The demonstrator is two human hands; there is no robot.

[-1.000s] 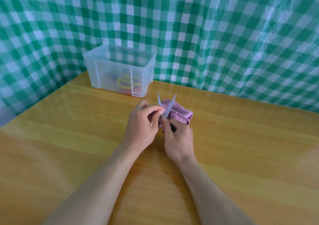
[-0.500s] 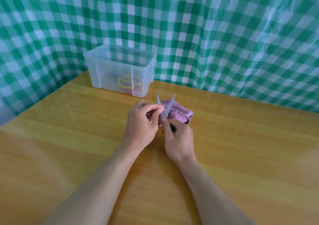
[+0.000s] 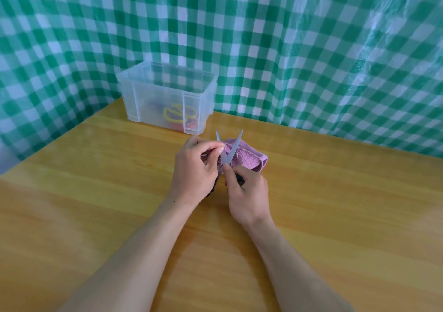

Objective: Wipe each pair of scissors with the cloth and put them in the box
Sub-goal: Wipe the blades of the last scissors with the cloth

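Scissors (image 3: 234, 148) are standing tips-up over the counter (image 3: 335, 204), blades spreading in a V, just in front of the purple cloth (image 3: 247, 158), which is lying bunched on the wood. The left hand (image 3: 194, 170) is pinching the left blade in a thumb-and-forefinger grip; whether cloth is sitting between them is unclear. The right hand (image 3: 249, 194) is curling its grip round the dark handle below the pivot. Beyond the hands, the clear box (image 3: 158, 100) is sitting at the counter's far edge, holding a yellow-handled pair (image 3: 172, 115) and something red. A green checked sheet (image 3: 287, 48) is hanging behind.
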